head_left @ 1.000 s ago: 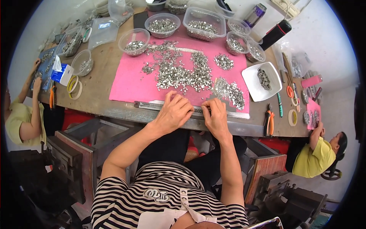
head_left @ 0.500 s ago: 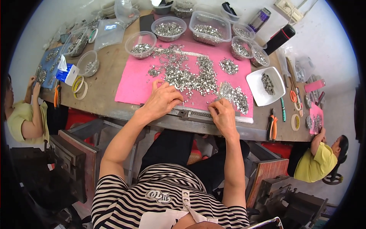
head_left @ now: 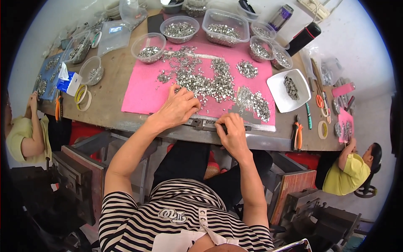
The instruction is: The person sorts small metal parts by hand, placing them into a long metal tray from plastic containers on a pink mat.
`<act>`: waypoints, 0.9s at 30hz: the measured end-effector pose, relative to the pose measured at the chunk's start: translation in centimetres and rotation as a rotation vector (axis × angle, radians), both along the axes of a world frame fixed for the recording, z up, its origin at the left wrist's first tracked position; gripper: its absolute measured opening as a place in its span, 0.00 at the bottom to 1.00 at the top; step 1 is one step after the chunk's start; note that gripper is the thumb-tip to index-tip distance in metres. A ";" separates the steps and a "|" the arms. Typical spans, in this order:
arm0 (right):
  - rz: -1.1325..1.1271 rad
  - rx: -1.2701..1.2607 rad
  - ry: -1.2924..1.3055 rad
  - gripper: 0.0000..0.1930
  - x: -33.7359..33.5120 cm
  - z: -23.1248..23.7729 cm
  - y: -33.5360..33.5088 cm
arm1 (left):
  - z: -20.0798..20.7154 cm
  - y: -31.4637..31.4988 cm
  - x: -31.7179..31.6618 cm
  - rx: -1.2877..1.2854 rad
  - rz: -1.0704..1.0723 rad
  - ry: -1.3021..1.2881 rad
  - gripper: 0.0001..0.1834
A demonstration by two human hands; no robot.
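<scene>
The dark metal bar (head_left: 206, 123) lies along the front edge of the table, just below my view of the fingers. My right hand (head_left: 232, 130) is bent over it, fingertips low and close together at the bar. I can't tell if they pinch a bit. My left hand (head_left: 178, 108) is curled over the pink mat (head_left: 140, 94), between the bar and the pile of shiny bits (head_left: 205, 86). Its thumb and finger look near each other, but I can't see if something small is between them.

What just changed: the right hand has slid left along the bar, covering holes that showed half a second ago. I think it now works nearer the block at the bar's left end. A second ago, the left hand was down at the bar too; now it is up nearer the pile, so the block shows.

Farther out, a white dish (head_left: 275, 93) and orange pliers (head_left: 299, 135) sit to the right.
</scene>
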State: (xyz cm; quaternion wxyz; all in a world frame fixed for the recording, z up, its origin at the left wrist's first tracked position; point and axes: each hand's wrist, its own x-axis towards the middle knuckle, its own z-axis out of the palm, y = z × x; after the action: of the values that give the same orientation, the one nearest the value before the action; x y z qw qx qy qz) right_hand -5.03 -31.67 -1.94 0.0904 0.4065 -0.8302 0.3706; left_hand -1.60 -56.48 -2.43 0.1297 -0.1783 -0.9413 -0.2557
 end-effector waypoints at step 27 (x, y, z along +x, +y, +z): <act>0.125 0.232 0.370 0.08 -6.0 -0.6 -4.3 | 0.3 2.9 2.4 0.170 0.148 0.120 0.05</act>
State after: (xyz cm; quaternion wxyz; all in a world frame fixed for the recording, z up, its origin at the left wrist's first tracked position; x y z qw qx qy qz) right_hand -10.99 -35.95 -2.54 0.1709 0.5257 -0.8098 0.1965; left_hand 0.77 -53.63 -2.13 0.2187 -0.1117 -0.9174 -0.3131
